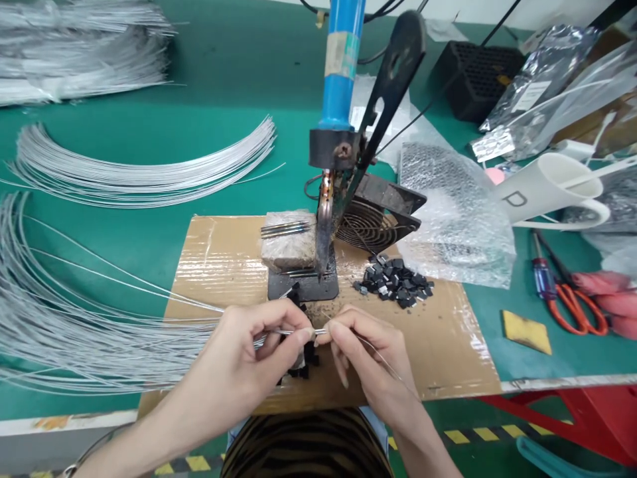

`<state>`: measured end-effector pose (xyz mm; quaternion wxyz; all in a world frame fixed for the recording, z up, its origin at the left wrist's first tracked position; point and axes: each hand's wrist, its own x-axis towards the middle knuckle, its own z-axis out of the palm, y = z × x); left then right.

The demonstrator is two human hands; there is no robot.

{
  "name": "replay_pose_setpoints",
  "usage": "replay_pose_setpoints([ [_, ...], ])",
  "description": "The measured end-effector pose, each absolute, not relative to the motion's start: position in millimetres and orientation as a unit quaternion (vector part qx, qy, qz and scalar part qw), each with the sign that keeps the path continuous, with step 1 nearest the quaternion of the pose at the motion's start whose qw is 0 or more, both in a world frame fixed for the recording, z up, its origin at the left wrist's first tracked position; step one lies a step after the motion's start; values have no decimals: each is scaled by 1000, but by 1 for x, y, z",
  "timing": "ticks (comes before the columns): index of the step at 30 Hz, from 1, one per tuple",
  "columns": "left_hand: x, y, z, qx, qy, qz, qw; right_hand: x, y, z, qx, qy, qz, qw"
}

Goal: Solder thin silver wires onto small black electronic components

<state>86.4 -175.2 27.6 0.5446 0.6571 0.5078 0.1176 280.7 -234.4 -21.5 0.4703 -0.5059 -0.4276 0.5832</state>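
Note:
My left hand (263, 352) pinches a thin grey wire (284, 332) between thumb and fingertips, just below the soldering stand. Close beside it, my right hand (371, 358) is closed on the wire's right end, and a thin strand (381, 355) trails over its fingers. What exactly lies between the right fingertips is too small to make out. Above both hands a blue-handled soldering iron (343, 73) is clamped with its tip pointing down. Under my hands lie wire ends with black pieces (309, 355), partly hidden. A fan of grey wires (99, 338) spreads out to the left.
Cardboard (438, 345) covers the work spot. Small black connectors (395, 282) are heaped on the right, near a fan (371, 222). More wire bundles (149, 176) lie at the back left. Orange-handled scissors (577, 309), a yellow sponge (526, 332) and a white mug (547, 189) are at the right.

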Motion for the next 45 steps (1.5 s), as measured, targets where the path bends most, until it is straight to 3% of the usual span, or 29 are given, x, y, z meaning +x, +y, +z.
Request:
replay_pose_setpoints([
  [5,86,-176,23,627,525,175,549,289,-234,-29,-467,-337,579,577],
  [9,88,-174,22,627,530,185,540,295,-235,-33,-440,-299,593,605],
  [16,88,-172,25,619,526,205,546,280,-236,-28,-513,-330,544,577],
  [45,103,-182,34,579,547,244,553,258,-233,-18,-473,-217,643,562],
])
